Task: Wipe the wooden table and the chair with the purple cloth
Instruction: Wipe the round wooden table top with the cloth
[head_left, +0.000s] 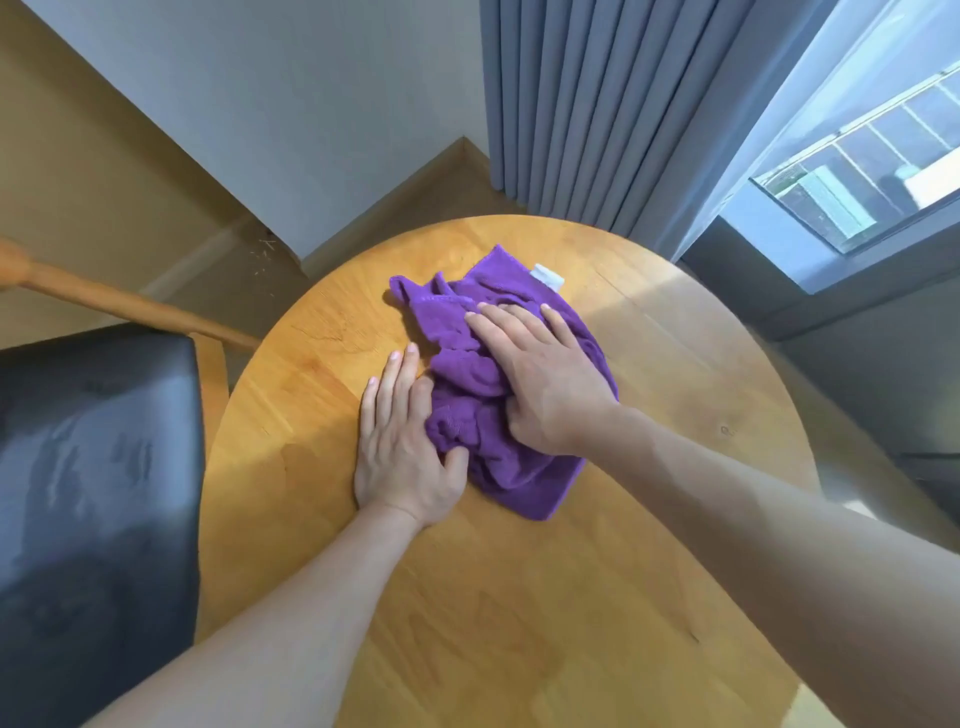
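The purple cloth (498, 384) lies bunched mid-table (649, 545), directly beneath the right hand (545, 374), whose flat fingers press it. The left hand (405, 441) rests flat at the cloth's left edge, thumb touching.

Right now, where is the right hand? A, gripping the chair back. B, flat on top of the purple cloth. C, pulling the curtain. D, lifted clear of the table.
B: the right hand lies flat, fingers straight, on the cloth, which is bunched on the table.
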